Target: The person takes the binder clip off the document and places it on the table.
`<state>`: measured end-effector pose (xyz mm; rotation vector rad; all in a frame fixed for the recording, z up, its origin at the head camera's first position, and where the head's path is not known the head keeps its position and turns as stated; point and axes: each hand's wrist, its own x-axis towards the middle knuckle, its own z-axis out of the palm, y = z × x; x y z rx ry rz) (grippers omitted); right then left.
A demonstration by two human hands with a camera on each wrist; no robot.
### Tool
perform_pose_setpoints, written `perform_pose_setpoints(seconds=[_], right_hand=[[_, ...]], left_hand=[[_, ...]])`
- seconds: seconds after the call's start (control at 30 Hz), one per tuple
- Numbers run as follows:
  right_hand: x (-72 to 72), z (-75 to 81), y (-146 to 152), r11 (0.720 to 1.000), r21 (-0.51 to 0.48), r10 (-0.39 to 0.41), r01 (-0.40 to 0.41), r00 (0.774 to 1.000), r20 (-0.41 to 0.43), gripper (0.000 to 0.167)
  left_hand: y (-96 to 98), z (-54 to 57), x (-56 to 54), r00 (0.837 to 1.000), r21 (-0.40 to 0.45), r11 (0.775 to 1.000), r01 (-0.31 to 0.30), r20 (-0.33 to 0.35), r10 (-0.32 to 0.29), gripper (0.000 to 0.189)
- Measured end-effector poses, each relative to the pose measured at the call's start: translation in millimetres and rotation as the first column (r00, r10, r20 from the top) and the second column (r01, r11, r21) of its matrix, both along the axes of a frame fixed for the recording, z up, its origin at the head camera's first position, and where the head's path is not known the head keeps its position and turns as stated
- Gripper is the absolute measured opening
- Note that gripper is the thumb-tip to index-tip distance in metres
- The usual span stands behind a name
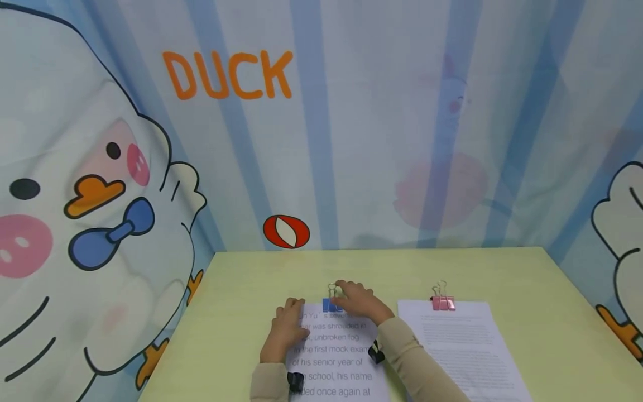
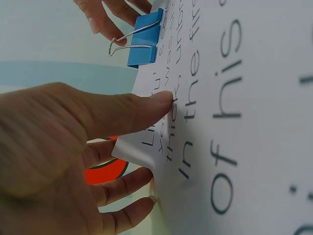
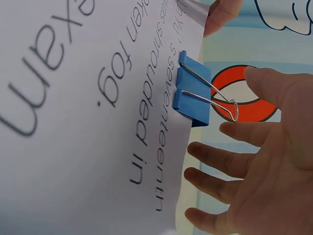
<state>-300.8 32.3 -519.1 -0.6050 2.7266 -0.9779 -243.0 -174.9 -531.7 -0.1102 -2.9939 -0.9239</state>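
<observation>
A stack of printed paper (image 1: 334, 365) in large type lies in front of me, with a blue binder clip (image 3: 192, 93) on the middle of its top edge. The clip's two wire handles stick out past the paper. At the top left corner my left hand (image 1: 286, 332) pinches the stack, thumb (image 2: 146, 108) on the printed face and fingers behind the edge. My right hand (image 1: 363, 300) is beside the clip with its thumb and fingers spread. In the right wrist view its fingertips (image 3: 195, 148) are close to the wire handles, with nothing held.
To the right lies a second stack of printed sheets (image 1: 459, 352) in small type, with a pink binder clip (image 1: 443, 303) at its top. Both stacks are on a pale yellow table (image 1: 251, 279). A blue striped cloth (image 1: 372, 128) with cartoon ducks hangs behind and beside it.
</observation>
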Motion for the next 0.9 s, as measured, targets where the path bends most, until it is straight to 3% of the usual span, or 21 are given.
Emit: perform_pose_setpoints(seconds=[0.27, 0.37, 0.5, 0.67, 0.9], right_hand=[[-3.6, -7.3, 0, 0.998, -0.061, 0.006, -0.007, 1.000, -0.014, 0.050], [-6.1, -6.3, -1, 0.992, -0.125, 0.019, -0.018, 1.000, 0.009, 0.042], [-10.1, -2.0, 0, 0.968, -0.247, 0.056, -0.050, 0.998, 0.015, 0.035], [-14.1, 1.1, 1, 0.939, -0.334, 0.099, -0.085, 0.995, 0.027, 0.036], [-23.0, -6.7, -5, 0.923, -0.384, 0.028, 0.023, 0.991, 0.127, 0.026]], left_hand=[[1.3, -4.6, -1.6, 1.000, -0.006, 1.000, -0.001, -0.001, 0.001, 0.069], [1.2, -4.9, -1.8, 1.000, -0.011, 1.000, -0.007, 0.000, 0.007, 0.069], [1.2, -3.8, -1.0, 1.000, -0.007, 1.000, -0.009, 0.001, 0.009, 0.070], [2.3, -4.1, 0.1, 1.000, 0.000, 1.000, -0.001, -0.007, 0.001, 0.071], [2.8, -1.6, 2.4, 1.000, -0.007, 1.000, -0.009, -0.030, 0.009, 0.070]])
